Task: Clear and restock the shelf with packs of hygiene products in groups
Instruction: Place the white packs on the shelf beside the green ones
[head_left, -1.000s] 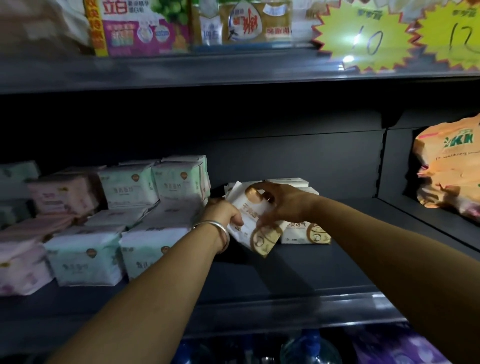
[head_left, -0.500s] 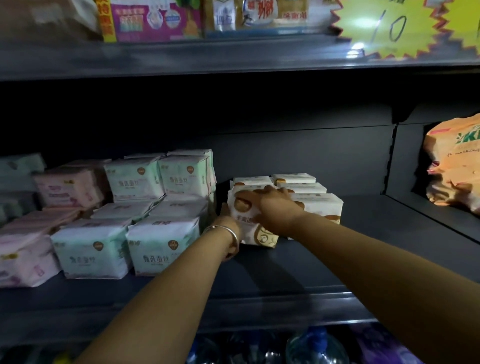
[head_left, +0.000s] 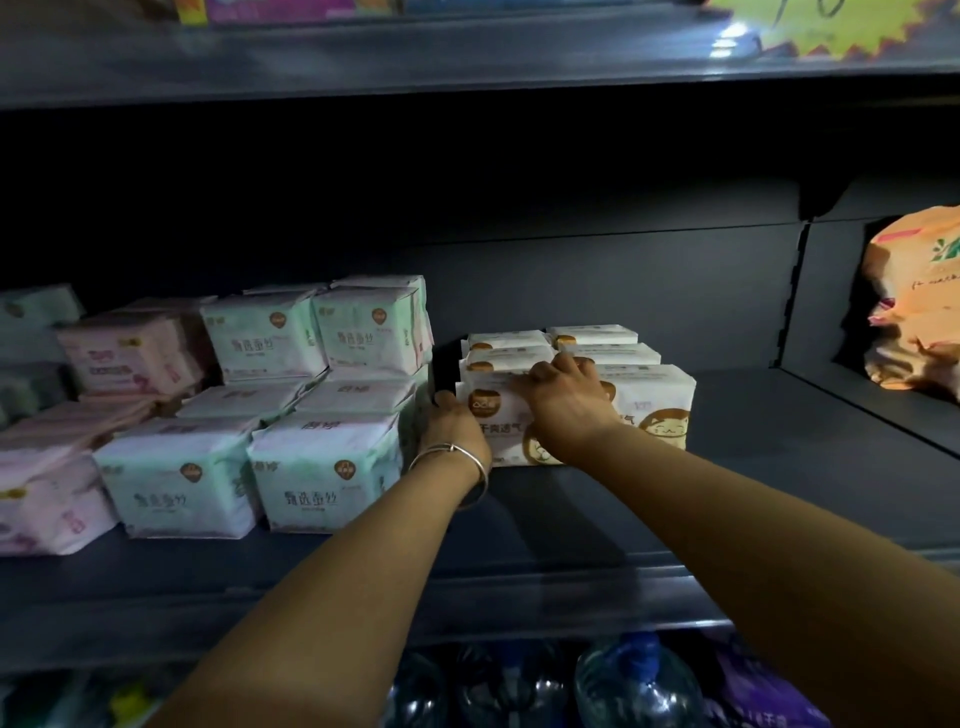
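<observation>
Dim shelf (head_left: 597, 519): white pack (head_left: 498, 415), tilted earlier, now upright; both hands, left hand (head_left: 454, 423), right hand (head_left: 563, 397), seemingly gripping it.

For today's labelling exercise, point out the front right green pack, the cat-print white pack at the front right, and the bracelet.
front right green pack (head_left: 324, 475), head view, middle of its front face.
cat-print white pack (head_left: 660, 415), head view, front face by the cat.
bracelet (head_left: 457, 453), head view, band across the left wrist.

Yellow starburst price tag (head_left: 841, 26) on upper shelf edge, clear plastic water bottles (head_left: 636, 686) below, purple bag (head_left: 753, 691) beside them.
</observation>
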